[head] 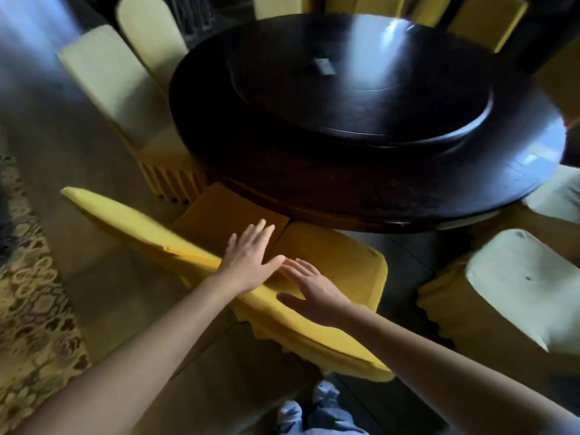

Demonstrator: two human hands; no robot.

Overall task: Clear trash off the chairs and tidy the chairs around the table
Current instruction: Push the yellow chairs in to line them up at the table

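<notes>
Presently, lower centre: my left hand (251,259) and right hand (314,293), flat, straight-fingered, empty, hover over the yellow chair (141,227), its seat just beside the table (314,183). Risk: an uneven push could swing it into the pale chair (518,287).

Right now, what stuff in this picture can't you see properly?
Head view only:
- Small grey object on the turntable: motion blur, too small to identify.
- Seats of the pale-backed chairs on the left: partly hidden under the round table.
- Far chairs: cut off by the top edge.
- Whether the left hand and right hand touch the yellow chair back: unclear.
</notes>
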